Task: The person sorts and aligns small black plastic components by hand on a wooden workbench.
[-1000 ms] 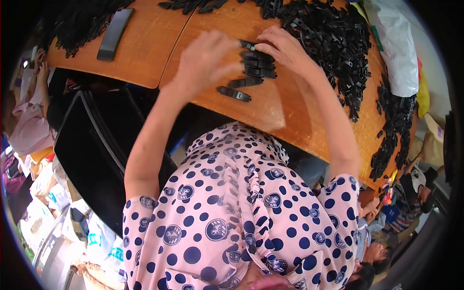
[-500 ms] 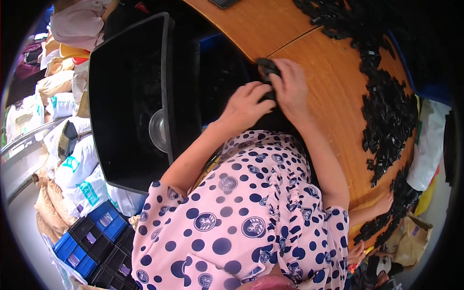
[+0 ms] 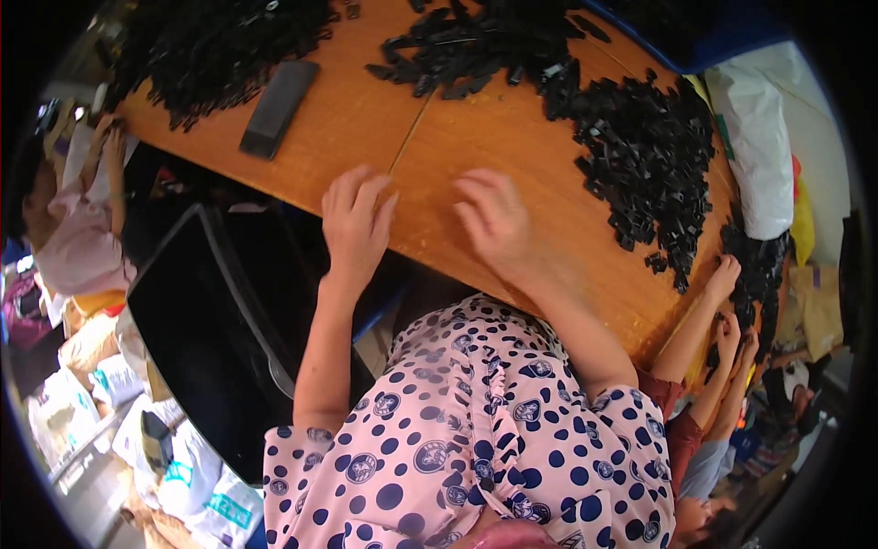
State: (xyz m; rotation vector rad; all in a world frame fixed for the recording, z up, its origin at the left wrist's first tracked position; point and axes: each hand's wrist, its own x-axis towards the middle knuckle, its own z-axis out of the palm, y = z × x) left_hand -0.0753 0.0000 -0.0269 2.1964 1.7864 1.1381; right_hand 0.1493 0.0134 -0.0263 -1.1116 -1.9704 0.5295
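Note:
My left hand [image 3: 355, 224] hovers at the near edge of the wooden table [image 3: 366, 105], fingers apart, with nothing seen in it. My right hand [image 3: 494, 215] is over the tabletop to its right, slightly blurred; its fingers are spread and I see nothing held. A dark oblong block [image 3: 279, 110] lies beyond my left hand. Right of my right hand spreads a heap of small black plastic pieces [image 3: 640, 151]. Longer black parts [image 3: 476, 41] are piled at the far middle, and another black heap [image 3: 219, 55] sits at the far left.
A large black bin [image 3: 197, 339] stands below the table edge at left. Co-workers' arms [image 3: 700, 311] reach to the table on the right; another person [image 3: 82, 224] sits at far left. White sacks [image 3: 187, 467] lie lower left. A white bag [image 3: 754, 137] stands beyond the heap.
My hands, earlier close together on dark pieces at the table edge by the bin, have separated and show nothing in them. The view has turned, bringing the oblong block and far-left heap into sight.

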